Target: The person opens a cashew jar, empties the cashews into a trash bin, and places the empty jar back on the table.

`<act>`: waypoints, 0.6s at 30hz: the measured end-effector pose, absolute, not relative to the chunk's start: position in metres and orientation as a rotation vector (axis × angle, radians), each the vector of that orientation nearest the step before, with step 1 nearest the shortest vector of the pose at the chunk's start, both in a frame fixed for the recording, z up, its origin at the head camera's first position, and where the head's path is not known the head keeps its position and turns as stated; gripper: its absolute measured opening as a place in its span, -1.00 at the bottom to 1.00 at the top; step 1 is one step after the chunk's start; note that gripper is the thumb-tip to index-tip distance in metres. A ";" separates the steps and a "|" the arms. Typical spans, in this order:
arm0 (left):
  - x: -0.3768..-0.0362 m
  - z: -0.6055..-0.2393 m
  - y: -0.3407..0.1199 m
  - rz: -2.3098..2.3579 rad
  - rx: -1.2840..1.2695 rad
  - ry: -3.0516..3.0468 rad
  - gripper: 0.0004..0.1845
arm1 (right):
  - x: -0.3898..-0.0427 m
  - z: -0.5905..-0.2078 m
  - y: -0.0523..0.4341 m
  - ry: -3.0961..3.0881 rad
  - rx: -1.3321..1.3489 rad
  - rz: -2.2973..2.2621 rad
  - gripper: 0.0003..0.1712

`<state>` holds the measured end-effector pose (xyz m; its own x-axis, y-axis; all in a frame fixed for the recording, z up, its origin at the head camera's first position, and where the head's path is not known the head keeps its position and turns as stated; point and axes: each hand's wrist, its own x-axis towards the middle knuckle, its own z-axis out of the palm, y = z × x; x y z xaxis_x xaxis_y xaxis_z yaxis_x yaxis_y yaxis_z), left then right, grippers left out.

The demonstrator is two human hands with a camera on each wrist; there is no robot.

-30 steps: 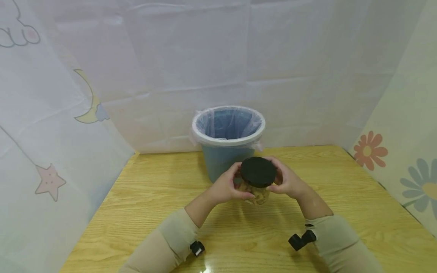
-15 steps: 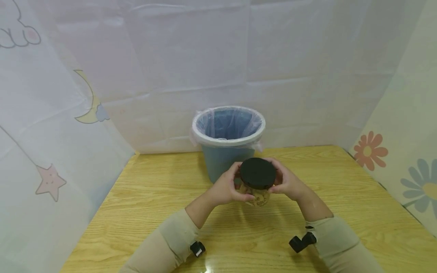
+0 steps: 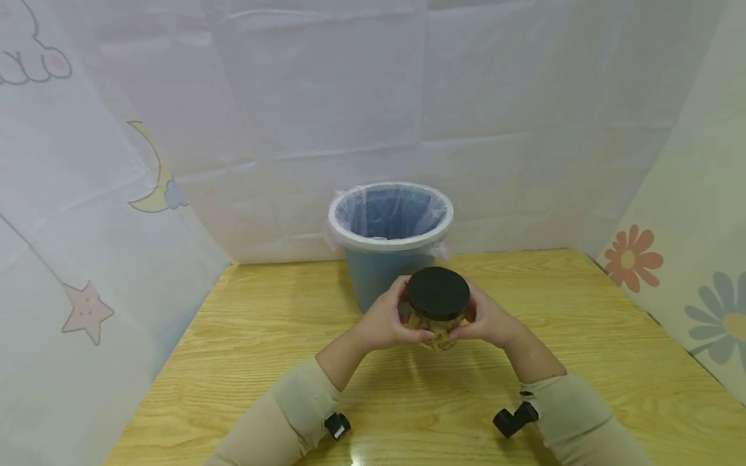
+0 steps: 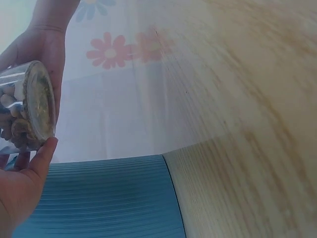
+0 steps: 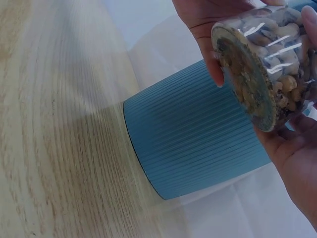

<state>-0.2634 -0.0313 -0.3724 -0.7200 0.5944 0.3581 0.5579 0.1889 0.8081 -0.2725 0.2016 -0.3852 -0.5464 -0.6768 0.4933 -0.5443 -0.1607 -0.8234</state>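
Both hands, left [image 3: 381, 321] and right [image 3: 486, 318], grip the jar [image 3: 436, 327] of nuts above the table [image 3: 245, 336], the bin [image 3: 389, 223] at twelve o'clock behind it. The lid [image 3: 438, 293] is on, nothing tipped out yet.

- The bin [image 3: 389, 259] stands just behind the jar [image 3: 437, 320] and blocks any straight push away from the person.
- Its mouth is open from above.
- The left hand [image 3: 381, 323] and right hand [image 3: 486, 320] hold the jar above the table [image 3: 262, 336].
- Bare tabletop lies open to the left, right and front of the hands.
- Sheeting [image 3: 116, 194] walls in the table at the left, back and right.
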 end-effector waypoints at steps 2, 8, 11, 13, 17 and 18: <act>-0.259 -0.366 -0.031 1.603 1.184 2.387 -0.14 | -0.272 -0.385 0.201 1.989 -1.425 -1.807 -0.03; -0.255 -0.363 -0.031 1.627 1.212 2.365 -0.16 | -0.270 -0.387 0.201 2.030 -1.437 -1.808 -0.03; -0.262 -0.374 -0.029 1.638 1.169 2.372 -0.15 | -0.269 -0.387 0.200 2.053 -1.449 -1.807 -0.03; -0.266 -0.381 -0.028 1.657 1.134 2.358 -0.12 | -0.269 -0.386 0.199 2.070 -1.448 -1.804 -0.03; -0.269 -0.386 -0.027 1.700 1.139 2.300 -0.14 | -0.269 -0.384 0.198 2.100 -1.432 -1.799 0.01; -0.270 -0.386 -0.027 1.706 1.140 2.285 -0.14 | -0.270 -0.384 0.198 2.104 -1.433 -1.798 0.02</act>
<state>-0.2699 -0.0267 -0.3860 -0.7222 0.5908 0.3598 0.5129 0.1083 0.8516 -0.2697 0.1978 -0.3838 -0.5770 -0.6351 0.5135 -0.6062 -0.0883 -0.7904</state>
